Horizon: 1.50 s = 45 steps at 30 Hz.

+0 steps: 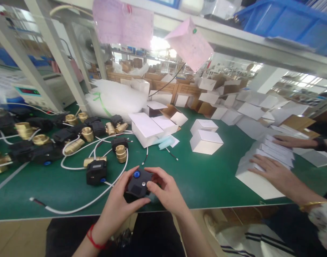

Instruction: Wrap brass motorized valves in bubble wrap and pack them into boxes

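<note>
A black valve actuator [138, 186] with a blue round knob on its top face sits between my hands at the front edge of the green table. My left hand [123, 192] grips its left side, fingers curled over the far edge and thumb along the near side. On the right, my right hand [166, 189] closes round the other side, with the thumb near a small screw on top. Just left lies another black actuator [96, 172] on a brass valve body, and behind it a brass valve [121, 152]. The underside of the held unit is hidden.
Several brass valves with black actuators [47, 152] and white cables crowd the left. White boxes [146, 130] stand at the middle, with two more white boxes [207, 142] to their right. Another person's hands [273, 171] rest on white boxes at far right. A shelf [233, 32] crosses overhead.
</note>
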Motion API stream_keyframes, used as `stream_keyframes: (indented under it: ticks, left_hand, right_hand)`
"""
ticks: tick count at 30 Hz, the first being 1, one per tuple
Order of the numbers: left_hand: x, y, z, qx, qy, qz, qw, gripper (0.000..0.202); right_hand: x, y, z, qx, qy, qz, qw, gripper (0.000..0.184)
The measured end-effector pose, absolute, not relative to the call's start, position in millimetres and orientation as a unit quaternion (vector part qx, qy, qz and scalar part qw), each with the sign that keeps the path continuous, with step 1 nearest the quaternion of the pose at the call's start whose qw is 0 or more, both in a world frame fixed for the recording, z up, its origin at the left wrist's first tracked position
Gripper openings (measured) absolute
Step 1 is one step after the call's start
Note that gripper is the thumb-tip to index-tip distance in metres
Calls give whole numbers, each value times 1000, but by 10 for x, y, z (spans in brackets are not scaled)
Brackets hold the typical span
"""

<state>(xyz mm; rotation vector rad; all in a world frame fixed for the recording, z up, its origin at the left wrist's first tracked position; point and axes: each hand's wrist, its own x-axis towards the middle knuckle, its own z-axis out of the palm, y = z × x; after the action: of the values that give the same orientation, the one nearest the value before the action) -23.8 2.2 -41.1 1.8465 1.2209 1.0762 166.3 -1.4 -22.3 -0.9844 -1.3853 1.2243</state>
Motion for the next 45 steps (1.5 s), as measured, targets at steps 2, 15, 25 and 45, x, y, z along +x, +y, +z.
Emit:
stream_keyframes:
  ticks: [2,15,25,45]
  left_hand:
    - [-205,-35,-479,686,479,433,336,70]
    - [-209,-243,-602,655,515,454,315,76]
    - [-227,-207,-542,659,474,466,352,58]
    - [-1043,161,-515,753,531,382,69,35]
  right_hand:
    - [1608,-111,-231,-423,-598,462,500,52]
    - [1458,-300,-327,-420,-653,397,489,79]
    - [1430,-200,-333,-411,-546,492,539,65]
    - [1713,-92,-225,-316,-167,691,629,70]
